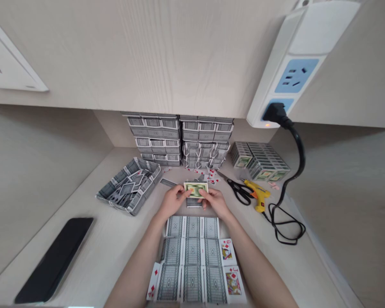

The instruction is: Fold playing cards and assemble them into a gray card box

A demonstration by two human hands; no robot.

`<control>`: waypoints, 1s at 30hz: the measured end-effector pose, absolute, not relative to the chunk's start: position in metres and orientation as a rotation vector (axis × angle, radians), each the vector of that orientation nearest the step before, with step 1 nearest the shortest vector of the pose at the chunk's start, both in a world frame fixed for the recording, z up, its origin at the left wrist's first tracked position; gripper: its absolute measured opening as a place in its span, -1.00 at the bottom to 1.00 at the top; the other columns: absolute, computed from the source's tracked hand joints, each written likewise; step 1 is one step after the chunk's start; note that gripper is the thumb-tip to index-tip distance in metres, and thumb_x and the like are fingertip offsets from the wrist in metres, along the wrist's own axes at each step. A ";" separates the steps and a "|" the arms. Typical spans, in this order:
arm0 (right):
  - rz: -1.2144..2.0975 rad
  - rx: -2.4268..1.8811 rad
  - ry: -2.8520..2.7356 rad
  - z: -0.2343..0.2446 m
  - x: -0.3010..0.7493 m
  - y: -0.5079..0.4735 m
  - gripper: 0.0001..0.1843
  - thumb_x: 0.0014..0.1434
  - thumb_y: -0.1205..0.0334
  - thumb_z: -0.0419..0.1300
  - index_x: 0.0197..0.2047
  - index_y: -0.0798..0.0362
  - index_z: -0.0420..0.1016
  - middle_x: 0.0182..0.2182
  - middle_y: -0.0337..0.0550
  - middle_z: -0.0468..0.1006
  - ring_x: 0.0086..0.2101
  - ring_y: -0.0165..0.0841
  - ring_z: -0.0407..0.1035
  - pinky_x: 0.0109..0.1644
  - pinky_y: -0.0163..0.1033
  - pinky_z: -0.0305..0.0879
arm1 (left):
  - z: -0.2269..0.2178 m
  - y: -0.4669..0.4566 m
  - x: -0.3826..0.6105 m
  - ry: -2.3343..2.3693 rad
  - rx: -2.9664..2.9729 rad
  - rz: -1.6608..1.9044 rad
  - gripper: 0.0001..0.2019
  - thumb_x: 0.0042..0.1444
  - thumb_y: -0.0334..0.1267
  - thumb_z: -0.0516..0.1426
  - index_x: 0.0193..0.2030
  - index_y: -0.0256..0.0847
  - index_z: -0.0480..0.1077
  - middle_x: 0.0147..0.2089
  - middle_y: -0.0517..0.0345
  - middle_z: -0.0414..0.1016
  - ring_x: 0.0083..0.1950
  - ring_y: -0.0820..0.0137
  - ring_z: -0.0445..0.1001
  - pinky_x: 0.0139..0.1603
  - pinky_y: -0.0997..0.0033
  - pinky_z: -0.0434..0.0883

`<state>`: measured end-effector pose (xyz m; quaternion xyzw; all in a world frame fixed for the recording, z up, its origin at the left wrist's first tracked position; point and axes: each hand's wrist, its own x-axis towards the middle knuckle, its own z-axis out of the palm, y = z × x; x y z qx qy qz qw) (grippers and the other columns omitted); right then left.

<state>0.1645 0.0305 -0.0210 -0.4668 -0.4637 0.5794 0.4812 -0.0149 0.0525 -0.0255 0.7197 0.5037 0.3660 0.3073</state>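
Between my left hand (172, 200) and my right hand (217, 202) is a small playing card box (196, 185) with a green and yellow banknote-like face. Both hands are closed on its sides, thumbs over the front. Right below it, partly covered, a grey-backed playing card piece (194, 202) shows on the table. Nearer to me, between my forearms, lies a panel of joined grey-backed cards (193, 251) in rows. A queen of diamonds (227, 251) and a jack of diamonds (233, 281) stick out along its right side.
A card-made tray (137, 205) with loose cards stands left, a black phone (56, 259) nearer. Card-made boxes (207, 132) are stacked behind; card packs (265, 160) sit back right. Black scissors (240, 191), a yellow glue gun (258, 194) and its cord lie right. A power strip (295, 72) hangs above.
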 end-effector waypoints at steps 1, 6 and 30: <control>1.415 -1.138 -1.118 -0.022 0.165 0.031 -0.66 -0.08 -0.03 0.22 -0.57 0.11 0.42 -0.63 -0.20 0.50 -0.75 -0.51 0.22 -0.66 -0.37 0.20 | -0.025 0.052 -0.015 1.324 1.894 0.967 -0.72 0.02 -0.02 0.02 -0.50 -0.20 0.26 -0.48 0.24 0.36 -0.38 0.46 0.31 -0.31 0.50 0.24; 1.430 -1.141 -1.106 -0.023 0.164 0.031 -0.64 -0.12 -0.06 0.23 -0.57 0.10 0.41 -0.63 -0.19 0.51 -0.75 -0.49 0.21 -0.67 -0.35 0.21 | -0.023 0.051 -0.015 1.336 1.858 0.961 -0.71 -0.04 0.00 0.07 -0.52 -0.21 0.28 -0.51 0.25 0.35 -0.41 0.47 0.30 -0.36 0.52 0.23; 1.426 -1.076 -1.155 -0.024 0.169 0.031 -0.66 -0.08 -0.06 0.20 -0.53 0.09 0.40 -0.60 -0.21 0.50 -0.72 -0.49 0.23 -0.61 -0.36 0.18 | -0.016 0.048 -0.018 1.231 1.785 0.802 -0.64 0.03 0.05 -0.04 -0.56 -0.19 0.25 -0.60 0.26 0.38 -0.54 0.48 0.29 -0.44 0.52 0.23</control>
